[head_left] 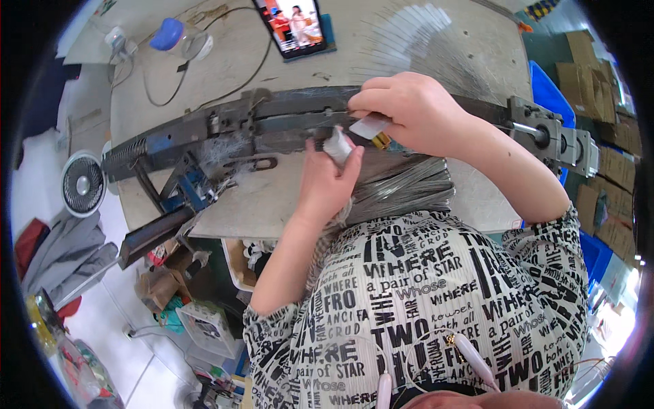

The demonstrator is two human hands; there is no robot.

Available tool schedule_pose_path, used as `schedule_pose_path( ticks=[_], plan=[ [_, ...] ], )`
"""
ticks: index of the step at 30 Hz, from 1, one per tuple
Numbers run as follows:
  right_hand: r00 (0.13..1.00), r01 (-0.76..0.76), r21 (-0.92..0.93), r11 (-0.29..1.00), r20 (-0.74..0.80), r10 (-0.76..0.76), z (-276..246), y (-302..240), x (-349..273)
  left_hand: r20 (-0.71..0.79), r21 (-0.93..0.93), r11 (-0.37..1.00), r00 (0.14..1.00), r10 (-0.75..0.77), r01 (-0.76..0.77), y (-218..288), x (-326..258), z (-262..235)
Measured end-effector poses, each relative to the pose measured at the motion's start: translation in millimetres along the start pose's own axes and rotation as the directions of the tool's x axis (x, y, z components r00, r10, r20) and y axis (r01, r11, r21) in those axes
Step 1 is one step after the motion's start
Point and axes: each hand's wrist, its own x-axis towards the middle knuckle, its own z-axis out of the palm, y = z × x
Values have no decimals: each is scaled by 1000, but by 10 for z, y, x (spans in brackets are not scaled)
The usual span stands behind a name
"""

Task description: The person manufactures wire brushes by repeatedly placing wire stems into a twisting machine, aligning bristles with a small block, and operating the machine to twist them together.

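Observation:
My left hand [328,178] is closed round a small white roll-like piece [338,146] in front of the long dark metal bar of a bench machine [293,121]. Just right of it, my right hand [417,112] pinches a pale, flat, shiny strip [370,127], whose exact kind I cannot make out. A small yellow-gold piece [381,141] shows below that strip, against the right hand. Beneath both hands, close to my body, lies a bundle of thin silvery wires [402,187]. More thin wires [415,37] are fanned out on the table beyond my right hand.
A phone [293,31] on a stand plays a video at the back. A blue-lidded bottle [178,39] and a cable stand at the back left. The machine's block with shafts [552,136] is at the right. A fan [83,184] stands left; cardboard boxes [593,88] are stacked right.

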Motion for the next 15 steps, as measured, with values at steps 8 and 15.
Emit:
schedule_pose_path(
  ticks=[8,15],
  plan=[
    [983,139,-17,990,-122,-140,-64,-222,-379,-353,-254,949,895,-272,189,-127,-652,-592],
    [992,-100,101,990,81,92,130,48,-508,-644,-687,698,615,-455,-203,-836,-1196,-1100]
  ],
)
